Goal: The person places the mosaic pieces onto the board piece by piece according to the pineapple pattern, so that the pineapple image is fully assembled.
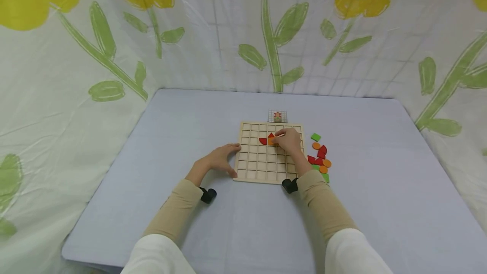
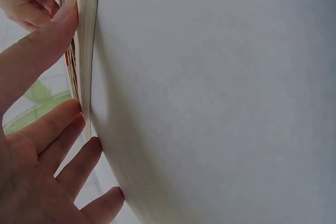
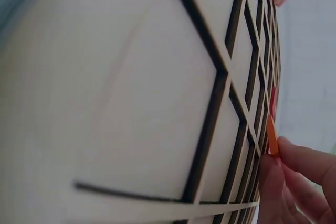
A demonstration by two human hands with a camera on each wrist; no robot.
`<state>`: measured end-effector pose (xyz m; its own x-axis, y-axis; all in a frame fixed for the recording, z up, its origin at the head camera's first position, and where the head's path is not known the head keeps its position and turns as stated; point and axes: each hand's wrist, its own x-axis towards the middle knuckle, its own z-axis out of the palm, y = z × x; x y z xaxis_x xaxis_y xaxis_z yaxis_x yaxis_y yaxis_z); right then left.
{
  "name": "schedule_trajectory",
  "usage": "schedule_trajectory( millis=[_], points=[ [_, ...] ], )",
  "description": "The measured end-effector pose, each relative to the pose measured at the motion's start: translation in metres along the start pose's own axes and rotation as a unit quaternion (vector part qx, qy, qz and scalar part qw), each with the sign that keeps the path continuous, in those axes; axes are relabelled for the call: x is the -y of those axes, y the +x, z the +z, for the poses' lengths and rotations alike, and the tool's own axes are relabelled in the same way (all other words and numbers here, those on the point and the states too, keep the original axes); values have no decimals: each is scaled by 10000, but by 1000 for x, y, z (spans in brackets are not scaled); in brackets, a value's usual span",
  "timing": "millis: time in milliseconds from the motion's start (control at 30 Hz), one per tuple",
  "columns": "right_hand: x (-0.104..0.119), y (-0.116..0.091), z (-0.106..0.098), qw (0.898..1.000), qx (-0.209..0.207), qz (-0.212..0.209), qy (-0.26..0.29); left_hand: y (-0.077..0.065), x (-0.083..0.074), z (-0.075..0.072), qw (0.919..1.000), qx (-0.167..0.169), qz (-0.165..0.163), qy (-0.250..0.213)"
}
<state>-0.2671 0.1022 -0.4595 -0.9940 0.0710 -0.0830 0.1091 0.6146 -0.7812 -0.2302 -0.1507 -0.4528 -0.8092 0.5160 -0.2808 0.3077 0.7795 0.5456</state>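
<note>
A wooden grid board (image 1: 253,168) lies on the table with its square cells facing up. My left hand (image 1: 220,158) touches the board's left edge, fingers spread and fairly straight, the thumb near the front corner. Over the upper part of the grid, my right hand (image 1: 290,141) pinches an orange piece (image 3: 272,136) between thumb and fingertips, low against the cells. Next to it on the board are a red rounded piece (image 1: 263,141) and a red triangle (image 1: 271,135). The right hand hides part of the orange piece in the head view.
Right of the board lie loose pieces: a green square (image 1: 316,137), an orange disc (image 1: 316,145), several red pieces (image 1: 321,152) and more orange and green ones. Behind the board stands a small card (image 1: 277,116) with a printed pattern. A flowered curtain (image 1: 213,54) hangs behind the table.
</note>
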Motion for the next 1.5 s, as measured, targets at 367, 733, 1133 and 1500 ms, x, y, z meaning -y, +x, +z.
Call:
schedule_trajectory(
  millis=[367, 733, 1133, 1500],
  points=[
    [4, -4, 4, 9994, -287, 104, -181, 0, -2, -1, 10000, 16, -10, -60],
    [4, -11, -19, 9996, 192, 1, -197, -2, -4, -3, 10000, 24, 62, 37],
    [-34, -19, -100, 9935, 244, 702, -860, -1, -4, -4, 9999, 27, 101, 118],
    [-71, -22, -116, 9889, 582, 979, -951, 3, 4, -1, 9997, -7, 256, -63]
  ],
)
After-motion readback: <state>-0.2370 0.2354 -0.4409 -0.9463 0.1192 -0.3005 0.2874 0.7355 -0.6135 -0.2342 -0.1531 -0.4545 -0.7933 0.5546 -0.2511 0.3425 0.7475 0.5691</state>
